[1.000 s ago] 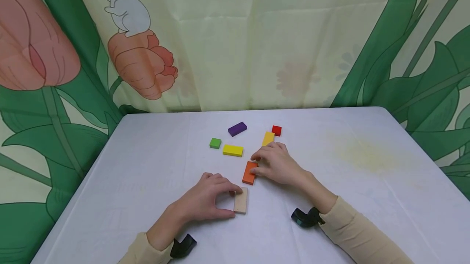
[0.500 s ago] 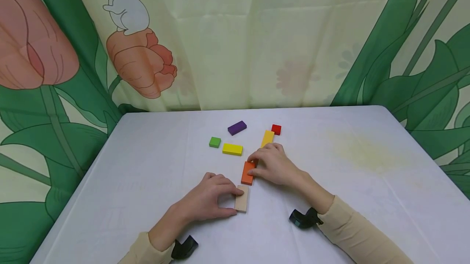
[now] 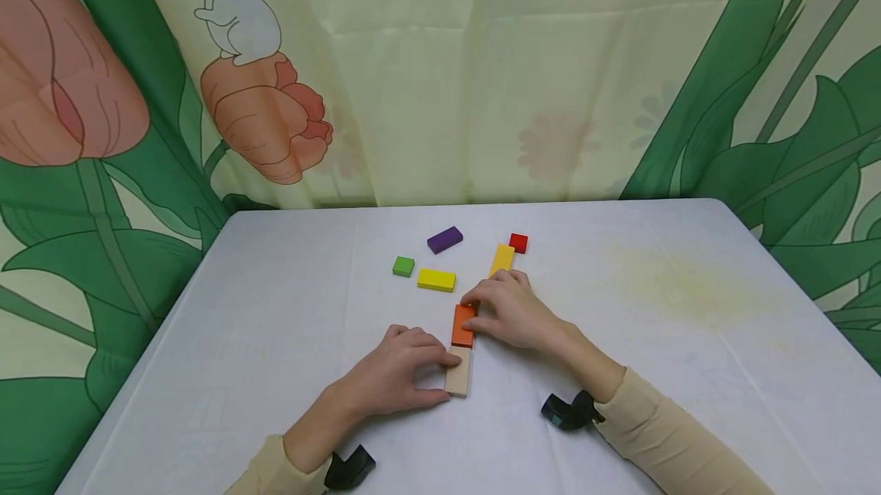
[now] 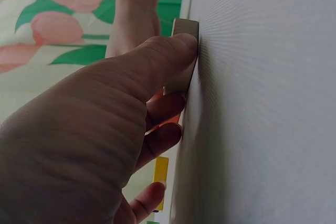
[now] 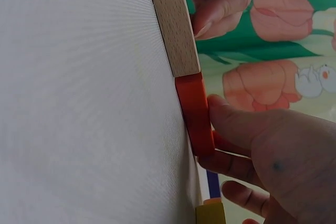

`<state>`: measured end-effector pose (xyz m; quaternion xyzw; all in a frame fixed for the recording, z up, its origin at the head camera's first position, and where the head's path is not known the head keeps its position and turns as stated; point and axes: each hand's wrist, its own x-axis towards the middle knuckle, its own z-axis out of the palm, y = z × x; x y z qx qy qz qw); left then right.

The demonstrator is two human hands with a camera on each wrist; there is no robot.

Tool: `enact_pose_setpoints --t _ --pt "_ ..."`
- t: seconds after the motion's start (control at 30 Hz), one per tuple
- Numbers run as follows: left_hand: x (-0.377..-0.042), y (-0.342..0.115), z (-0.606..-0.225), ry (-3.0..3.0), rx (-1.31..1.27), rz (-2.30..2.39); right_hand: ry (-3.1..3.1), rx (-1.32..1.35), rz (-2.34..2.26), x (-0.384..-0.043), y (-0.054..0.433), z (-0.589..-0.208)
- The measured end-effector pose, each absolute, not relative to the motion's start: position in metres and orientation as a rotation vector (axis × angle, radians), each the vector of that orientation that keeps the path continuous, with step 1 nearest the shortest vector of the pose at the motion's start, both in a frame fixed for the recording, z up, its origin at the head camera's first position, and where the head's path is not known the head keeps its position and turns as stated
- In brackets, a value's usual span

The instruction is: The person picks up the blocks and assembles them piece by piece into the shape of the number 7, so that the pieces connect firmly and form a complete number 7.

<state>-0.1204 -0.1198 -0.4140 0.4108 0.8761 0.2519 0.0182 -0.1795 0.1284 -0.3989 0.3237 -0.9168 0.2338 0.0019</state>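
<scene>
My left hand (image 3: 402, 372) holds a plain wooden block (image 3: 457, 372) by its near end and far part, thumb and fingers bent about it. Directly beyond it lies an orange block (image 3: 463, 325), end to end with the wooden one; the right wrist view shows their ends meeting. My right hand (image 3: 515, 310) pinches the orange block, its thumb (image 5: 226, 119) on the block and a finger bent at the far end. Past the right hand, a yellow-orange block (image 3: 502, 258) is partly hidden by the fingers.
A small red block (image 3: 518, 243) sits at the far end of the yellow-orange one. Left of these lie a yellow block (image 3: 437, 280), a green block (image 3: 403, 266) and a purple block (image 3: 444, 240). All rest on the white-covered table (image 3: 654, 281), with a printed curtain (image 3: 427, 97) behind.
The left hand has slid the wooden block right and slightly away, up against the orange block. The right hand has shifted slightly left, and the orange block has turned straighter.
</scene>
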Motion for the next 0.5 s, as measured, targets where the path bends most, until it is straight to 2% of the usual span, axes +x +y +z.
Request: enact_pose_setpoints --t 0.5 --pt "-0.1205 -0.1186 -0.4142 2.715 1.27 0.813 -2.885 1.027 0.741 -0.1798 0.128 -0.3974"
